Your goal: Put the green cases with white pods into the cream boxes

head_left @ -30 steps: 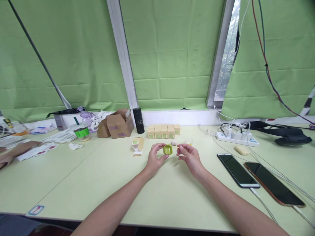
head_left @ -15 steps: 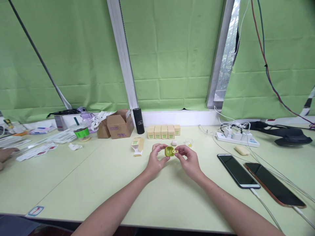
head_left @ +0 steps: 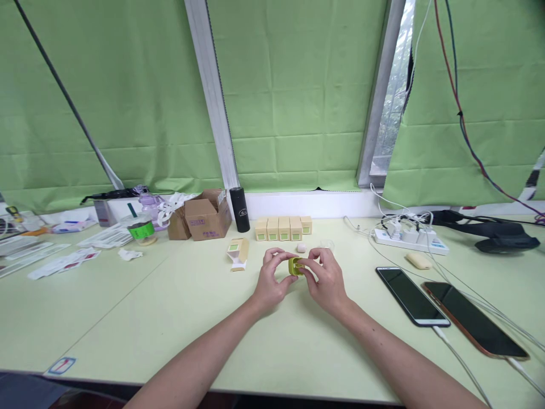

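Note:
My left hand (head_left: 272, 279) is closed around a small yellow-green case (head_left: 293, 266), thumb below and fingers above. The case is hollow, and its opening is turned toward my right hand (head_left: 327, 279). The fingertips of that hand are pinched at the opening, on a small pale-yellow loop-like piece (head_left: 299, 264) that they partly hide. Both hands are just above the table. Beyond them lie a small whitish-pink block (head_left: 301, 248) and a clear plastic piece (head_left: 327, 244). Left of my left hand lies an opened small carton (head_left: 238, 254).
Several small tan boxes (head_left: 279, 229) stand in a row at the back, beside a black bottle (head_left: 240, 210) and a cardboard box (head_left: 208, 216). To the right are two phones (head_left: 413, 296) on cables and a power strip (head_left: 411, 241). A cup (head_left: 142, 231) stands left.
The case has turned toward the right, and my right fingers have moved with the small piece into its opening. Another person's hand at the left edge has gone from view.

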The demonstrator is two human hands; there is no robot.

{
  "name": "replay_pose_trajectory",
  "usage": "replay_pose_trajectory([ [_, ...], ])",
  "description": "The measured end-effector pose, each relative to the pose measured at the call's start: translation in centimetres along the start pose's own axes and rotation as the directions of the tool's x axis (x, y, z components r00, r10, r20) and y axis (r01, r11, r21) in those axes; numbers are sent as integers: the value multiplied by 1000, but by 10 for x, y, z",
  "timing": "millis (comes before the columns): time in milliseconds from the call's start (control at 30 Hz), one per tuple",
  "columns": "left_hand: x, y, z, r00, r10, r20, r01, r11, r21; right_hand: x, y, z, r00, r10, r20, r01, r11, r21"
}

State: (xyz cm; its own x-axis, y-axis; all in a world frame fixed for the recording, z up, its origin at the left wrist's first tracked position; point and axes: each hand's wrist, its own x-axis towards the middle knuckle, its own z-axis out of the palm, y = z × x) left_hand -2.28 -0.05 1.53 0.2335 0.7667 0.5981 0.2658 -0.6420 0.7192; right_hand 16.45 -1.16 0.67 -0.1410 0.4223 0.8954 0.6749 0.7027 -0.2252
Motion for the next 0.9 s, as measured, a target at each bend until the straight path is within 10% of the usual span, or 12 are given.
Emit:
replay_pose_trajectory([
  [900,-2,-2,0,999,34,21,-35,998,50,-1,6,3,996,-65,68,65,998,7],
])
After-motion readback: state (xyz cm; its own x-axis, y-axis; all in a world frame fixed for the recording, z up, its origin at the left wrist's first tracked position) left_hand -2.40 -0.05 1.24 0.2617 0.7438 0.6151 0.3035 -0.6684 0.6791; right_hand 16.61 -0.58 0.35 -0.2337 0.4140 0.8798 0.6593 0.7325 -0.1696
